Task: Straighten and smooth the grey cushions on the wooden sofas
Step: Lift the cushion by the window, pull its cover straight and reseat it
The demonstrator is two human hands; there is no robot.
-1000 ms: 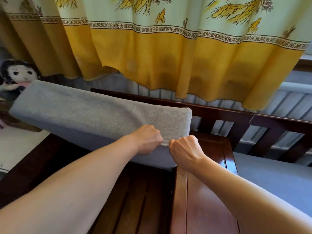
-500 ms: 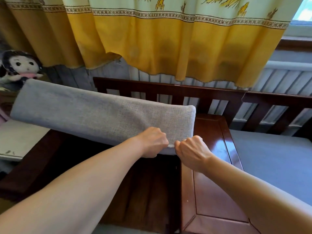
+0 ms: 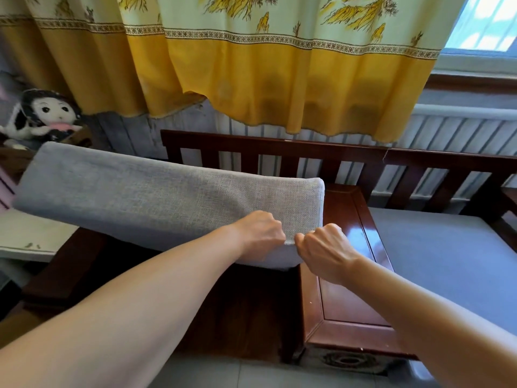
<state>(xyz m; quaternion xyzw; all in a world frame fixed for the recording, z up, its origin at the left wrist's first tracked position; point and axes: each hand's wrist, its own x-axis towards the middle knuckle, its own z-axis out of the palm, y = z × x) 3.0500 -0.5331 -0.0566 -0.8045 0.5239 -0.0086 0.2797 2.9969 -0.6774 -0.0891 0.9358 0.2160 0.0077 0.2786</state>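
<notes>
Cushion [image 3: 167, 200] unmoved; both hands [image 3: 261, 233] pinch near edge.

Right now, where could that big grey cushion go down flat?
The dark wooden seat under the lifted grey cushion, between the glossy wooden side table and the left armrest, looks bare. The table top is bare too, but narrow. The right sofa already has a grey seat cushion. Both hands, left hand and right hand, grip the cushion's near edge.
</notes>
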